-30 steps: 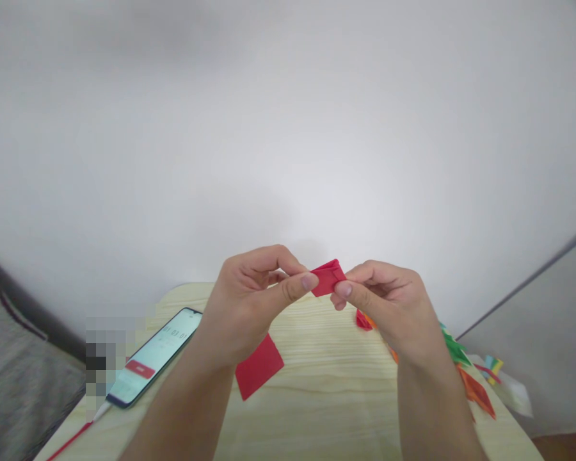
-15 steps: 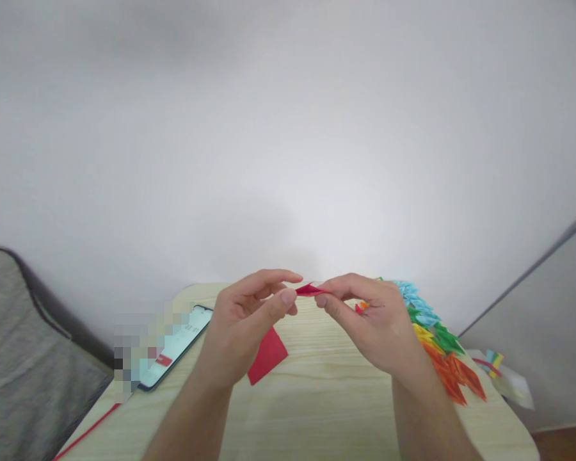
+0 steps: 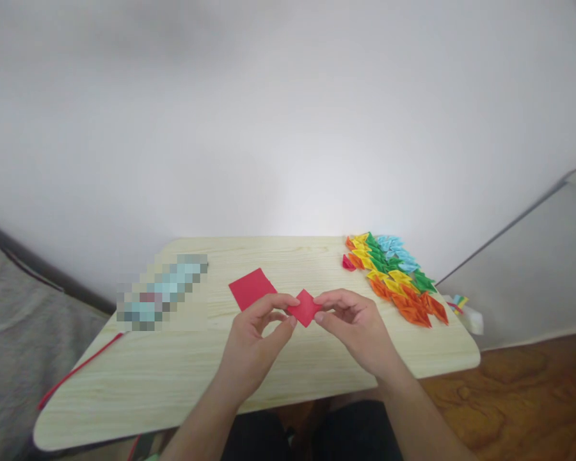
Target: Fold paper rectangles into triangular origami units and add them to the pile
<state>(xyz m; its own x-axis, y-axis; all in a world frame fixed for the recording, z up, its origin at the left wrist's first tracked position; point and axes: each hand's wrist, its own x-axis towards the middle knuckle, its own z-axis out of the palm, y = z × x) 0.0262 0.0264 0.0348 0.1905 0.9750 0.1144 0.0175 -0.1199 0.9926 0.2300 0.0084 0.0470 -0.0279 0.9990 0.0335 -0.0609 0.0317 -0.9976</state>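
"Now, specify surface and room."
"Pale wood-grain table with rounded corners (image 3: pixel 312 362), before a plain white wall (image 3: pixel 288 128); brown wood-grain floor (image 3: pixel 532 397) at right."
"State of grip?"
"Left hand (image 3: pixel 255 336) and right hand (image 3: pixel 358 326): fingertips clamped on small red folded-paper diamond (image 3: pixel 304 308), over the table."
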